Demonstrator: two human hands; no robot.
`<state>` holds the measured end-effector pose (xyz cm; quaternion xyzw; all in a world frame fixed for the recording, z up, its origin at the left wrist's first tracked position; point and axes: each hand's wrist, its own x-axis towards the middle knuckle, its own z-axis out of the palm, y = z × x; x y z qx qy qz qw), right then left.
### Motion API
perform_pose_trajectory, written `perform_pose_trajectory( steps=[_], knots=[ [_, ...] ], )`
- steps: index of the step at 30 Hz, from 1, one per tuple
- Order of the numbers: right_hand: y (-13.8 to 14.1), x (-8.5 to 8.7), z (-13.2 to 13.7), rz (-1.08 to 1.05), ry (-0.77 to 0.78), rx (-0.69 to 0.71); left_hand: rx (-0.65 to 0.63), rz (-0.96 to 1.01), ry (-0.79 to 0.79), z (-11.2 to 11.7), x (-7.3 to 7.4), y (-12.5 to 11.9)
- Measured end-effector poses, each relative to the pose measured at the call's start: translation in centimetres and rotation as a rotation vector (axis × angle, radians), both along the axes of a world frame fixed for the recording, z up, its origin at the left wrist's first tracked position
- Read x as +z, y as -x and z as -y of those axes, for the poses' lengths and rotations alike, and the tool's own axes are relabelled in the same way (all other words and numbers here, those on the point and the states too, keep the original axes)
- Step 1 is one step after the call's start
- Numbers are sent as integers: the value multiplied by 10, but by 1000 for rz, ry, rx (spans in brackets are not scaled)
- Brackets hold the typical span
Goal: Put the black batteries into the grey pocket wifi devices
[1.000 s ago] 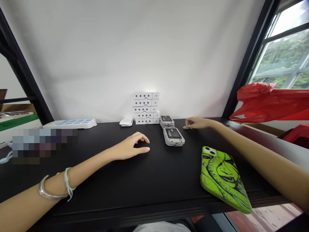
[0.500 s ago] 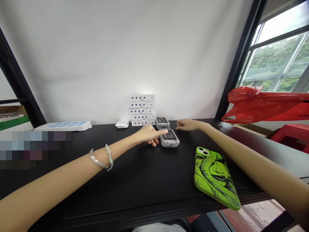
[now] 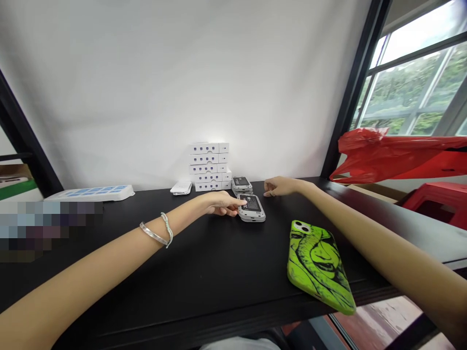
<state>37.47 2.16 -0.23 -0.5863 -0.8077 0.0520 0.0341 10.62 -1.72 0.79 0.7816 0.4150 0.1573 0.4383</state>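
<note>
My left hand (image 3: 223,203) reaches to the middle of the black table, its thumb on top of a flat, grey-white device (image 3: 251,214) with a black battery label. Its other fingers are bent at the device's left edge, partly hidden. This device appears stacked on another of the same kind. Just behind stands a second small stack of similar devices (image 3: 242,184). To the right of these, my right hand (image 3: 279,186) rests on the table with fingers curled in, apart from the devices; nothing shows in it.
Several white boxes (image 3: 207,168) are stacked against the wall, with white folded papers (image 3: 181,188) beside them. A green phone case (image 3: 321,262) lies at the near edge by my right forearm. At left is a white power strip (image 3: 91,193); at right hangs red plastic (image 3: 394,153).
My left thumb has shifted a little left on the device, and the fingers have drawn closer to its edge. The whole view has turned slightly right. My right hand stays put.
</note>
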Motion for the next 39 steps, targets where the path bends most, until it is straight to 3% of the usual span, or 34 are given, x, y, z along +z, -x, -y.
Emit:
perform_pose_trajectory(
  steps=[7,11,16,20,23,27,29,35,39],
  knots=[
    [6,25,17,-84,-227,-58,27,134,334,19,0,38],
    [43,39,38,-278,-257,115,148,202,454,41,-6,65],
    [109,44,74,-336,66,475,138,-8,210,61,-7,81],
    [141,36,92,-188,110,509,77,-293,-129,66,0,91],
    [148,32,97,-136,79,473,62,-276,-295,66,2,98],
    [148,34,101,-120,105,498,-117,-60,-308,65,-6,95],
    [148,37,102,-118,135,516,-146,-26,-276,65,-13,91],
    [153,36,101,-118,101,437,-9,7,-317,74,-25,84],
    [156,30,93,-113,76,453,2,6,-305,79,-25,82]
  ],
)
